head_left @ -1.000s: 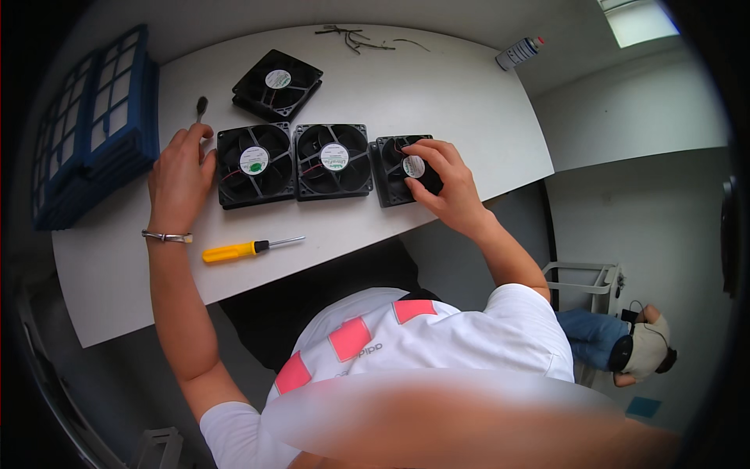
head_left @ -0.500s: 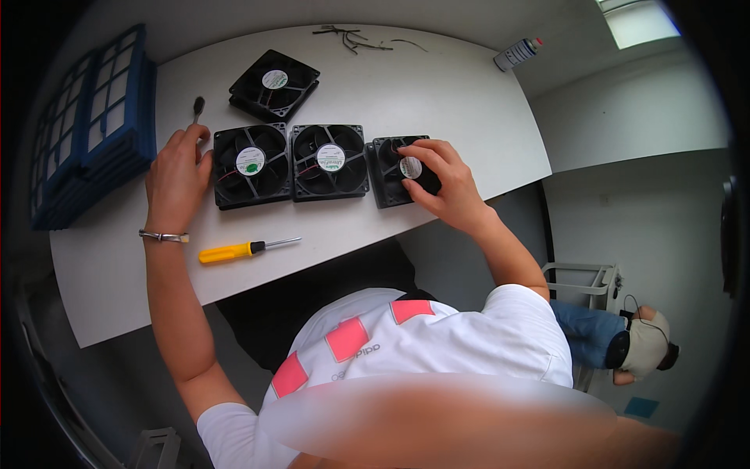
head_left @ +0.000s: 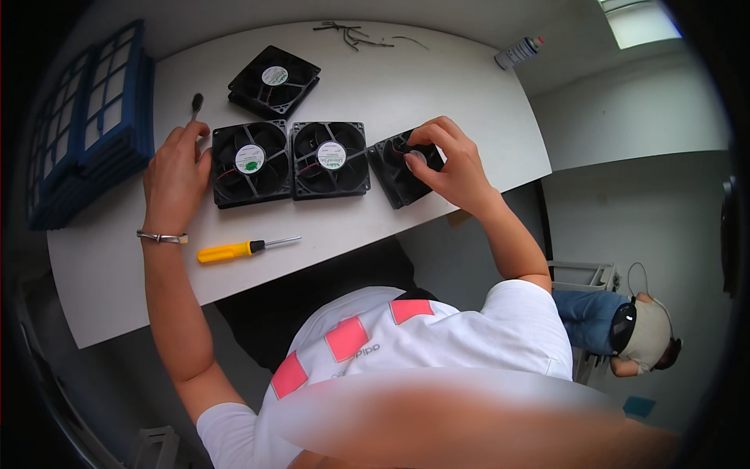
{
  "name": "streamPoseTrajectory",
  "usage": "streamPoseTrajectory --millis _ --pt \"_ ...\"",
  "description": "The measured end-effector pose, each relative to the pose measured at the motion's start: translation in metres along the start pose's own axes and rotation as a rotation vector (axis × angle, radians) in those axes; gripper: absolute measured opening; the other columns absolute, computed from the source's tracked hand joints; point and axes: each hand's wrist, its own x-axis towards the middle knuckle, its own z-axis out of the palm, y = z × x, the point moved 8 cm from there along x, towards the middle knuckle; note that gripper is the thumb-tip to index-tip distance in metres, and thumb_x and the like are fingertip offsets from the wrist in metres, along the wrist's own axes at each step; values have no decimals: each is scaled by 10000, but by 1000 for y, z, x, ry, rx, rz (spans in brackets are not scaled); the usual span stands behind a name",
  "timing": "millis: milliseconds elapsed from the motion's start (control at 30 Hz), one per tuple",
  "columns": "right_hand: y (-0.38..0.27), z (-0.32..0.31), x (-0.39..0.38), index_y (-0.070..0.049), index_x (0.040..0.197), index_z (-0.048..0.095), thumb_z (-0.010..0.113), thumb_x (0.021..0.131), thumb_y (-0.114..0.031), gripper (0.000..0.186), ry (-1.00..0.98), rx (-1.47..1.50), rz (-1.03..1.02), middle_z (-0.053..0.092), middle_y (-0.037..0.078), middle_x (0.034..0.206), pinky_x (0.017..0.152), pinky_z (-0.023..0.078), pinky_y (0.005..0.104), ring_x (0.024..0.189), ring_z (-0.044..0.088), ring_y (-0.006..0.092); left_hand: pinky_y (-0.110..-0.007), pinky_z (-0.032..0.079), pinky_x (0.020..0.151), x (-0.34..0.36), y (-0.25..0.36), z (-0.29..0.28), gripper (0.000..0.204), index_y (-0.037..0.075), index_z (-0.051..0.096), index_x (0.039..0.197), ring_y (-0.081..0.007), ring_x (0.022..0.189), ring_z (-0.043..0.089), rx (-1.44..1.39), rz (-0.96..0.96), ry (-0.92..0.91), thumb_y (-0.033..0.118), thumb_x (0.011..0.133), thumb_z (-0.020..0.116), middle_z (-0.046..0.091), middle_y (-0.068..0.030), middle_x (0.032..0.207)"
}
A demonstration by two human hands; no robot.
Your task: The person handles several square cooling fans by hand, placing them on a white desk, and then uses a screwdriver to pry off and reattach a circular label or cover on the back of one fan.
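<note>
In my left hand (head_left: 176, 172) I hold a thin brush (head_left: 198, 102), its dark head sticking up past my closed fingers. Just right of that hand lies a square black cooling fan (head_left: 266, 184) with a round white label, and a second fan (head_left: 332, 184) sits against it. My right hand (head_left: 453, 160) grips the rightmost fan (head_left: 392, 176), thumb and fingers bent over its middle. That fan is tilted askew beside the row, and my fingers hide part of its label. Behind the row another fan (head_left: 273, 76) lies turned at an angle.
A yellow-handled screwdriver (head_left: 225, 252) lies near the front edge. Blue framed panels (head_left: 117, 133) are stacked at the left. Black cable ties (head_left: 351, 35) and a spray can (head_left: 517, 53) are at the back. Another person (head_left: 625, 328) is off to the right.
The rightmost fan has been turned askew, and my right hand has moved slightly with it. My left hand and its brush have barely moved.
</note>
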Motion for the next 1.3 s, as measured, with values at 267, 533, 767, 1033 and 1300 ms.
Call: streamPoseTrajectory --millis 267,533,767,1033,1300 --pt "-8 8 10 -81 916 628 718 789 -169 179 -40 -220 111 623 73 905 697 517 375 813 633 261 -354 548 742 2 -4 2 261 102 624 1168 -213 799 659 -21 -24 -9 53 915 662 657 -80 939" --pt "-10 16 20 -78 898 608 697 787 -171 170 -108 -323 160 628 58 870 685 512 383 806 630 257 -363 542 715 0 -5 1 247 106 630 1154 -223 793 663 -24 -13 10 89 910 664 659 -71 933" --pt "-28 7 20 -63 1069 621 741 825 -173 293 5 -231 -49 615 108 1122 861 497 404 1033 584 313 -368 545 721 0 -2 1 242 116 641 1130 -231 790 672 -44 20 43 91 890 669 653 -66 906" --pt "-91 52 20 -140 1365 577 848 732 -240 696 -233 -95 -427 535 103 1300 1004 409 456 1189 501 323 -372 548 732 0 -4 1 238 122 647 1129 -224 810 674 -20 -5 48 95 893 665 655 -61 906" --pt "-83 65 18 -115 1355 584 814 753 -133 644 -237 -86 -399 532 111 1302 1000 425 457 1168 507 327 -366 554 741 0 -1 -3 243 105 651 1131 -225 821 680 -33 -3 53 110 890 675 672 -71 949"
